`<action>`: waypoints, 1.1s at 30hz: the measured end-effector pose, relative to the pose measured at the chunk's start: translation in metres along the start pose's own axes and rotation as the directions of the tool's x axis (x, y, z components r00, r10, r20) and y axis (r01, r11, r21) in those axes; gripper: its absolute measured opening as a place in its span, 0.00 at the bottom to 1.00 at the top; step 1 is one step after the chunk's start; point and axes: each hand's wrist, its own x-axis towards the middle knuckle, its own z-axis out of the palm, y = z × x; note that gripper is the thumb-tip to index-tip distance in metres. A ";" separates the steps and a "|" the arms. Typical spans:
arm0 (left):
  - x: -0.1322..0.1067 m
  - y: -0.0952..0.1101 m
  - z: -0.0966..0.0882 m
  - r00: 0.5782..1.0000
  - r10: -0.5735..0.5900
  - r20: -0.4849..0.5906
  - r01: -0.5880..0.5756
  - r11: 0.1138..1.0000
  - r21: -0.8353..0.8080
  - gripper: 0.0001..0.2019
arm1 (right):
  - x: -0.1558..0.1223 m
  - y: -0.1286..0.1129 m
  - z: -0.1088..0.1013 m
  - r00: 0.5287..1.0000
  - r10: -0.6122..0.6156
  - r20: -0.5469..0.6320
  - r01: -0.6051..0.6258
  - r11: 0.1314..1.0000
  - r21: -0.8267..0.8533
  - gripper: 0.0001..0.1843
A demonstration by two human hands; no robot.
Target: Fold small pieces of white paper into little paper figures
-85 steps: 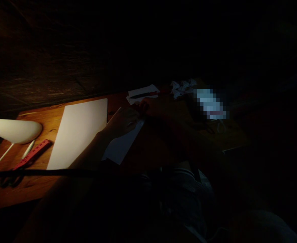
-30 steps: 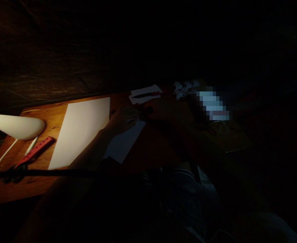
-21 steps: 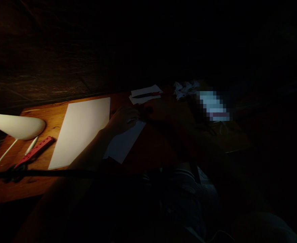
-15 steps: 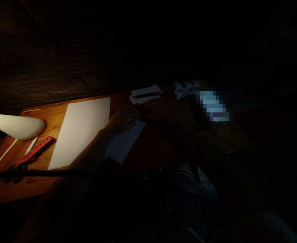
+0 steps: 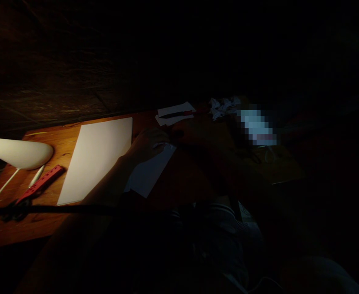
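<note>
Your left hand (image 5: 149,141) has its fingers clamped on the upper end of the white paper (image 5: 145,177), which lies below them towards 7 o'clock, long axis running 1 to 7; your right hand (image 5: 187,132) sits just beside at 3 o'clock, too dark to tell whether its fingers grasp anything. Your left is nearer the paper's middle. On the worktop (image 5: 66,130), a large sheet (image 5: 98,155) lies towards 9, a knife (image 5: 171,116) on slips (image 5: 177,108) at 1, crumpled-looking pieces (image 5: 224,108) at 2

White lamp (image 5: 22,154) beside a red power strip (image 5: 41,184)
</note>
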 end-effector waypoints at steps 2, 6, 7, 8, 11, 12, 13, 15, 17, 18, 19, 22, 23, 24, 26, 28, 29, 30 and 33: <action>0.000 0.000 0.000 1.000 -0.010 0.005 0.010 1.000 0.003 0.13 | 0.000 0.002 0.000 0.999 -0.038 -0.004 0.038 0.999 0.001 0.13; 0.000 0.000 0.001 1.000 -0.030 0.001 0.030 1.000 0.004 0.12 | -0.002 0.002 -0.001 0.998 -0.070 -0.002 0.070 0.997 -0.016 0.12; 0.000 0.000 0.001 1.000 -0.031 -0.003 0.031 0.999 0.006 0.12 | -0.002 0.002 -0.002 0.998 -0.067 0.007 0.067 0.997 -0.022 0.11; 0.000 0.000 0.001 0.999 -0.032 -0.005 0.032 0.999 0.008 0.12 | -0.003 0.001 -0.003 0.998 -0.063 0.019 0.064 0.998 -0.028 0.11; 0.000 0.001 0.000 0.999 -0.034 -0.001 0.034 0.999 0.007 0.11 | -0.003 -0.002 -0.004 0.997 -0.055 0.047 0.056 0.998 -0.035 0.10; 0.000 0.001 0.000 0.999 -0.034 0.003 0.034 0.999 0.006 0.11 | -0.004 -0.003 -0.005 0.997 -0.054 0.050 0.056 0.998 -0.039 0.09; 0.000 0.001 0.000 0.999 -0.034 0.007 0.034 0.999 0.005 0.12 | -0.004 -0.004 -0.005 0.997 -0.052 0.050 0.054 0.998 -0.044 0.09; 0.000 0.000 0.000 0.999 -0.033 0.012 0.033 0.999 0.005 0.12 | -0.004 -0.006 -0.006 0.998 -0.047 0.048 0.049 0.997 -0.058 0.08; 0.000 0.000 0.000 0.999 -0.035 0.009 0.035 0.999 0.005 0.12 | -0.004 -0.008 -0.008 0.997 -0.046 0.054 0.050 0.997 -0.066 0.08; 0.000 0.000 0.000 0.999 -0.036 0.005 0.036 0.999 0.004 0.11 | -0.004 -0.009 -0.009 0.997 -0.048 0.058 0.052 0.996 -0.066 0.08; 0.000 0.000 0.001 0.999 -0.036 0.001 0.036 0.999 0.003 0.11 | -0.004 -0.009 -0.010 0.997 -0.053 0.063 0.056 0.997 -0.061 0.08; -0.001 0.000 0.001 0.999 -0.034 -0.006 0.034 0.999 -0.005 0.11 | -0.003 -0.009 -0.012 0.994 -0.061 0.088 0.064 0.997 -0.031 0.07; -0.001 0.000 0.001 0.999 -0.033 -0.007 0.033 0.999 -0.008 0.11 | -0.002 -0.008 -0.012 0.993 -0.062 0.097 0.064 0.998 -0.023 0.06; -0.001 0.000 0.000 0.999 -0.033 -0.008 0.033 0.999 -0.010 0.11 | -0.002 -0.007 -0.012 0.993 -0.062 0.104 0.064 0.998 -0.017 0.06; 0.000 0.001 0.000 0.999 -0.034 -0.008 0.033 0.999 -0.011 0.11 | -0.001 -0.006 -0.013 0.992 -0.063 0.110 0.066 0.998 -0.022 0.07; 0.000 0.002 -0.001 0.999 -0.034 -0.007 0.034 0.999 -0.011 0.11 | 0.000 -0.005 -0.013 0.991 -0.066 0.113 0.070 0.997 -0.037 0.07; 0.000 0.002 -0.001 0.999 -0.035 -0.007 0.035 0.999 -0.011 0.11 | 0.000 -0.004 -0.013 0.991 -0.067 0.115 0.072 0.996 -0.043 0.07; 0.000 0.002 -0.001 0.999 -0.036 -0.004 0.036 0.999 -0.010 0.11 | 0.000 -0.004 -0.012 0.991 -0.069 0.119 0.075 0.996 -0.048 0.08; 0.001 0.002 -0.001 0.999 -0.044 0.010 0.044 0.999 -0.005 0.12 | -0.001 -0.006 -0.012 0.990 -0.074 0.121 0.082 0.995 -0.065 0.08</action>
